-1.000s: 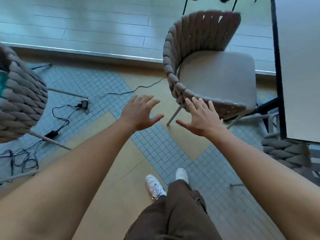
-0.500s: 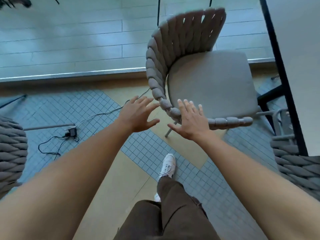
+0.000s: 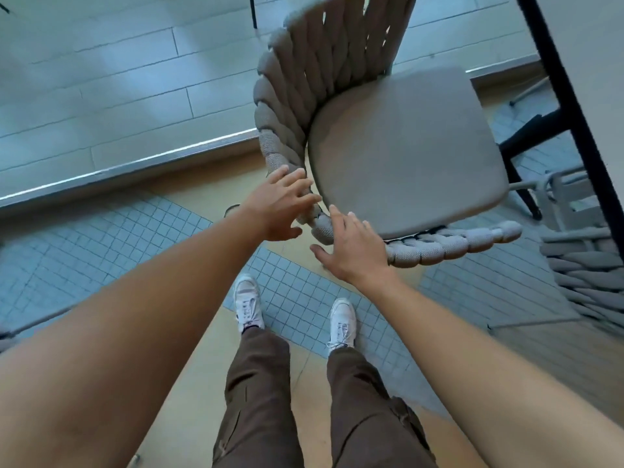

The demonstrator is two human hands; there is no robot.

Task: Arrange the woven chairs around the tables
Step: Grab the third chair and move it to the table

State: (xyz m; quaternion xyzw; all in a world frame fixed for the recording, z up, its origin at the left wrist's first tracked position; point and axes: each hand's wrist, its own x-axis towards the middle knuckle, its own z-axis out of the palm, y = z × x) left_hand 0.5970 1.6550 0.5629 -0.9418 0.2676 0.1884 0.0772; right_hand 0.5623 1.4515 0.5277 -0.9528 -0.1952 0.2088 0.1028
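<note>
Both hands are reaching for the woven chair (image 3: 388,157) standing beside the desk (image 3: 587,62) edge. Left hand (image 3: 282,206) and right hand (image 3: 351,246) are spreading their fingers (image 3: 297,175) open over its rope arm, gripping nothing; closing on it comes next.

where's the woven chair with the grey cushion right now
In the head view the woven chair stands centre-right, just ahead of both open hands, its seat beside the dark-edged table on the right.
</note>
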